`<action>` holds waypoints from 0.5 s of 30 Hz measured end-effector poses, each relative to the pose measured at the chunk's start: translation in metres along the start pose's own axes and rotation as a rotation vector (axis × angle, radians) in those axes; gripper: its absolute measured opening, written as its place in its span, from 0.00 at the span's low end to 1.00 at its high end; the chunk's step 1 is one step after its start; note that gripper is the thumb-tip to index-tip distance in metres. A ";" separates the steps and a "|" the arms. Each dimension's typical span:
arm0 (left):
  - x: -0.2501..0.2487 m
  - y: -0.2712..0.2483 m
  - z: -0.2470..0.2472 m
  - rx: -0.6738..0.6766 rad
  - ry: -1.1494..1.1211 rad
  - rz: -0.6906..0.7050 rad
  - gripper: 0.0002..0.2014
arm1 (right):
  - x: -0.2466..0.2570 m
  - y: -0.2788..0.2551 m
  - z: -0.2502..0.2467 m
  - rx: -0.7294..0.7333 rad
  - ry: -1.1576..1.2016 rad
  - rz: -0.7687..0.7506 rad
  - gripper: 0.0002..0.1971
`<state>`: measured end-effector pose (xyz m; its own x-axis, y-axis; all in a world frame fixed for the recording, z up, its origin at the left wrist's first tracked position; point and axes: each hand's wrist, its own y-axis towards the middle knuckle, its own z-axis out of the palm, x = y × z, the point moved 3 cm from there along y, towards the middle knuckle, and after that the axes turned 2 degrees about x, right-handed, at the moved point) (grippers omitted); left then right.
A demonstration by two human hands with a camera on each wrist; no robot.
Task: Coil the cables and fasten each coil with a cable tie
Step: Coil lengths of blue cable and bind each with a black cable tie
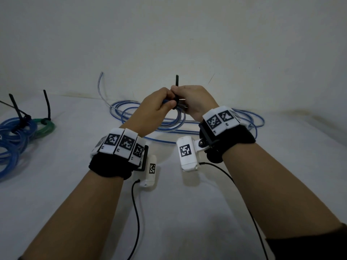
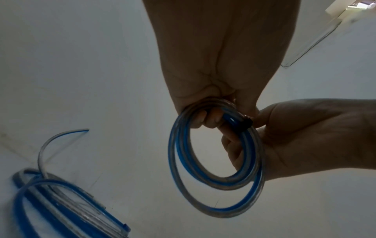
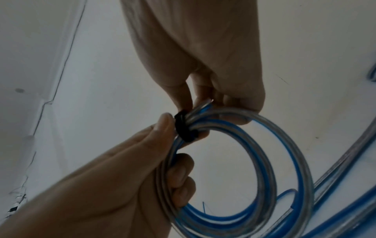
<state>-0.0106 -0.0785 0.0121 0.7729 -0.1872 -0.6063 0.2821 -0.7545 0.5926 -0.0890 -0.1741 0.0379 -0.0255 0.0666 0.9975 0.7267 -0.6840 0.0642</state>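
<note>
Cable coil of clear tubing with a blue core (image 1: pixel 175 117), several loops deep, is held up off the white cloth-covered worktop (image 1: pixel 56 184) at centre, between the two hands. At far left lie finished bundles: a blue tubing coil (image 1: pixel 13 136) and a smaller green tubing coil (image 1: pixel 44 126), each cinched by a black tie whose tail stands upright. The left hand (image 1: pixel 156 107) has its fingers (image 3: pixel 179 170) curled round the gathered strands, with the thumb pressed just beside the band. The black ribbed plastic cable tie (image 1: pixel 177 85) already circles the bundle; its strap (image 3: pixel 184 128) sits snug across the strands and its free tail points upward. The right hand (image 1: pixel 195 102) pinches the tie at the bundle with thumb and forefinger; the remaining fingers are curled behind the loops. Judgement: the step in hand is cinching. It is best done by holding the strands flat and parallel under the left thumb, pulling the tail straight through the head, and stopping once the loops no longer slide. The tubing looks smooth, glossy and springy, so loops may escape if the left grip eases; over-tightening could kink soft walls. To the right, more blue-cored tubing (image 1: pixel 249 119) trails loosely across the worktop, whether joined to the held coil cannot be told.
</note>
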 end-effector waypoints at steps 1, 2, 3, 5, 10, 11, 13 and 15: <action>-0.001 -0.001 0.000 0.006 0.016 0.012 0.03 | 0.000 0.002 -0.001 -0.015 -0.045 0.002 0.10; -0.001 -0.001 0.000 0.005 0.031 0.025 0.02 | 0.000 0.005 -0.002 -0.029 -0.085 0.000 0.11; 0.000 -0.001 -0.001 -0.002 0.043 0.040 0.02 | -0.001 0.008 -0.002 -0.041 -0.115 0.000 0.12; 0.000 -0.001 0.000 -0.016 0.064 0.053 0.03 | -0.002 0.010 -0.005 -0.062 -0.145 0.014 0.14; -0.005 -0.003 0.006 -0.024 0.060 0.075 0.04 | -0.006 0.015 -0.010 -0.085 -0.110 0.075 0.17; -0.007 -0.003 0.007 -0.030 0.059 0.080 0.04 | -0.005 0.016 -0.011 -0.088 -0.107 0.084 0.18; -0.010 -0.002 0.009 -0.038 0.062 0.086 0.04 | -0.005 0.016 -0.014 -0.096 -0.094 0.113 0.23; -0.013 -0.002 0.009 -0.037 0.073 0.086 0.04 | -0.005 0.017 -0.017 -0.102 -0.088 0.133 0.27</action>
<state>-0.0260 -0.0803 0.0137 0.8341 -0.2033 -0.5128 0.2324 -0.7136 0.6609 -0.0882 -0.1985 0.0342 0.1292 0.0310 0.9911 0.6461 -0.7609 -0.0604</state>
